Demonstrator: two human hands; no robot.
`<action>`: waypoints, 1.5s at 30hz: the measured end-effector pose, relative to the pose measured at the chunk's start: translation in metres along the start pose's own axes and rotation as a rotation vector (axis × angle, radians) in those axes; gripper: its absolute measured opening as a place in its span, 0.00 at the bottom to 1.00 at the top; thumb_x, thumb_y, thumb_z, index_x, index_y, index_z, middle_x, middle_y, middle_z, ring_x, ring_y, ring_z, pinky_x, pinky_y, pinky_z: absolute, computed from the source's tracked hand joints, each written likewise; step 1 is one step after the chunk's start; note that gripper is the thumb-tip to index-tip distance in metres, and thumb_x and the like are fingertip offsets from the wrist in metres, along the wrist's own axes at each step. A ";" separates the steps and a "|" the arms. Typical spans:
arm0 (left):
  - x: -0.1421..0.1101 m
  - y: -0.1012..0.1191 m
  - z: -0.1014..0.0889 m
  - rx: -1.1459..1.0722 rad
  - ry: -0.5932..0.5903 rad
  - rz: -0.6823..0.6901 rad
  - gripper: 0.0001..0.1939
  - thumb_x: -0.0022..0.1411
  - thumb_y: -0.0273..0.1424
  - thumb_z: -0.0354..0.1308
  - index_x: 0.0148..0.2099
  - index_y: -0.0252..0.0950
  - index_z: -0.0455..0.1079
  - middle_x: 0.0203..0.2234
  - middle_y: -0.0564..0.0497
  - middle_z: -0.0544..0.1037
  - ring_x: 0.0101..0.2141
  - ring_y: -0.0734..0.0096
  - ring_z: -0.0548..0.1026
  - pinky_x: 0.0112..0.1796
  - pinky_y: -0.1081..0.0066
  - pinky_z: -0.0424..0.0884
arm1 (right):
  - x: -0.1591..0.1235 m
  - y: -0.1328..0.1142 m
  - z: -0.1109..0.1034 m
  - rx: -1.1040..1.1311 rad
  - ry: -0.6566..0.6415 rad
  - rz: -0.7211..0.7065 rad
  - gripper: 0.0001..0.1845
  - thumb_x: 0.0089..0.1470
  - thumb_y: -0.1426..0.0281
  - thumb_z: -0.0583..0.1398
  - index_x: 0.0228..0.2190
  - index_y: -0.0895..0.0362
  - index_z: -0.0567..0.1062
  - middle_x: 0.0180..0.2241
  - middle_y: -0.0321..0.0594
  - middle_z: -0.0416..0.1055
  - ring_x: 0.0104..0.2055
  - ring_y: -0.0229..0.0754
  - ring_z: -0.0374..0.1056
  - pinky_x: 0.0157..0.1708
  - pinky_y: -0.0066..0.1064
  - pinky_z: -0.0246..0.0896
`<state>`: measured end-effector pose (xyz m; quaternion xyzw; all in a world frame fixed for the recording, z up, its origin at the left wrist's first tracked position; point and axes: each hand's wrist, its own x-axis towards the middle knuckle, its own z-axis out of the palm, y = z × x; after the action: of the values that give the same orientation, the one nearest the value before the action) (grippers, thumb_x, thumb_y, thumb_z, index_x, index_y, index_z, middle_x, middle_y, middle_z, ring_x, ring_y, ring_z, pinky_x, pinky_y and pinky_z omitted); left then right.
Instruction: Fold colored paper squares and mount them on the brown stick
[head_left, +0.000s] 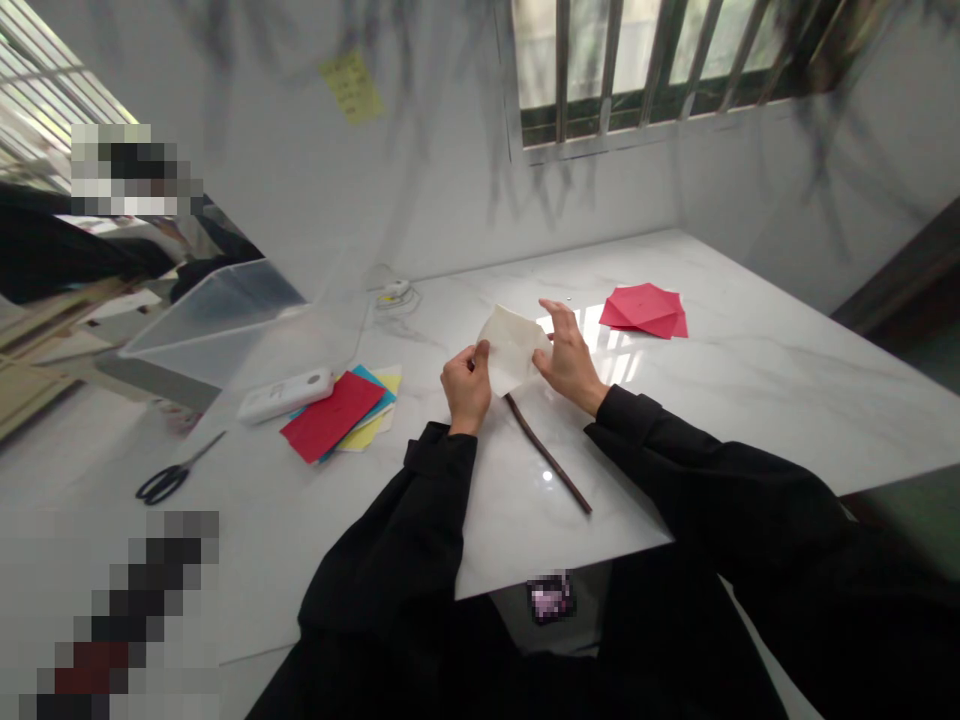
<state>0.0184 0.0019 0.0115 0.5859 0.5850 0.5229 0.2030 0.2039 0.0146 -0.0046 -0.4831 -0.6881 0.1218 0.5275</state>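
Observation:
Over the middle of the table I hold up a cream sheet of paper (513, 348). My left hand (466, 388) pinches its left edge between thumb and curled fingers. At its right edge is my right hand (570, 362), with the thumb against the paper and the upper fingers raised; the lower fingers are partly hidden. Below the sheet a thin brown stick (549, 456) lies slantwise on the table, its upper end reaching the paper's lower edge. I cannot tell whether that end touches the paper.
Red paper pieces (645, 308) lie at the right on the marbled table (765, 400). Leftward are a stack of coloured sheets (334, 415), a white oblong device (286, 394), black scissors (166, 484) and a clear plastic bin (217, 310). A small cabled item (395, 290) rests by the wall.

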 end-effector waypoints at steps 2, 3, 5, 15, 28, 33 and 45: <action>0.004 -0.006 0.000 -0.010 0.048 -0.066 0.30 0.69 0.56 0.54 0.24 0.37 0.65 0.17 0.54 0.61 0.24 0.70 0.61 0.26 0.70 0.55 | 0.005 0.003 -0.005 0.087 0.031 0.055 0.34 0.52 0.80 0.58 0.60 0.51 0.64 0.64 0.51 0.60 0.56 0.51 0.70 0.46 0.44 0.80; 0.006 -0.008 0.000 -0.016 0.064 -0.105 0.30 0.69 0.55 0.53 0.24 0.38 0.64 0.16 0.54 0.61 0.24 0.70 0.61 0.25 0.70 0.55 | 0.007 0.003 -0.007 0.127 0.041 0.072 0.30 0.53 0.79 0.58 0.57 0.52 0.67 0.62 0.50 0.61 0.51 0.47 0.72 0.42 0.42 0.80; 0.009 -0.013 0.000 -0.024 0.073 -0.171 0.30 0.69 0.55 0.53 0.23 0.39 0.62 0.15 0.54 0.61 0.23 0.69 0.63 0.24 0.71 0.56 | 0.009 0.000 -0.012 0.177 0.044 0.067 0.20 0.55 0.78 0.58 0.49 0.53 0.71 0.62 0.49 0.61 0.46 0.44 0.73 0.39 0.40 0.80; 0.006 -0.012 -0.001 -0.022 -0.041 -0.078 0.32 0.68 0.56 0.54 0.21 0.38 0.60 0.16 0.54 0.61 0.22 0.72 0.59 0.24 0.71 0.53 | 0.006 -0.010 -0.013 0.168 -0.124 0.035 0.21 0.59 0.73 0.59 0.52 0.50 0.80 0.62 0.46 0.70 0.56 0.51 0.73 0.51 0.46 0.77; 0.005 -0.006 -0.001 -0.150 -0.143 -0.182 0.35 0.64 0.63 0.54 0.20 0.40 0.58 0.13 0.52 0.62 0.19 0.71 0.62 0.20 0.71 0.53 | 0.020 0.016 -0.030 0.548 -0.408 0.388 0.34 0.56 0.67 0.62 0.64 0.44 0.72 0.61 0.46 0.73 0.56 0.51 0.74 0.43 0.41 0.79; 0.007 -0.006 -0.002 -0.185 -0.156 -0.195 0.35 0.64 0.63 0.55 0.20 0.40 0.58 0.13 0.53 0.62 0.18 0.71 0.62 0.19 0.71 0.54 | 0.023 0.018 -0.035 0.432 -0.422 0.237 0.30 0.55 0.68 0.60 0.59 0.46 0.76 0.65 0.42 0.70 0.48 0.47 0.75 0.43 0.41 0.78; 0.002 0.000 0.002 -0.349 -0.229 -0.251 0.35 0.61 0.63 0.59 0.21 0.41 0.54 0.12 0.57 0.56 0.15 0.78 0.54 0.18 0.72 0.49 | 0.021 0.016 -0.025 0.367 -0.157 0.126 0.23 0.51 0.67 0.65 0.50 0.51 0.74 0.54 0.45 0.77 0.60 0.54 0.71 0.51 0.46 0.72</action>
<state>0.0196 0.0041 0.0118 0.5201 0.5272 0.5170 0.4293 0.2338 0.0310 0.0077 -0.4099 -0.6620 0.3150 0.5426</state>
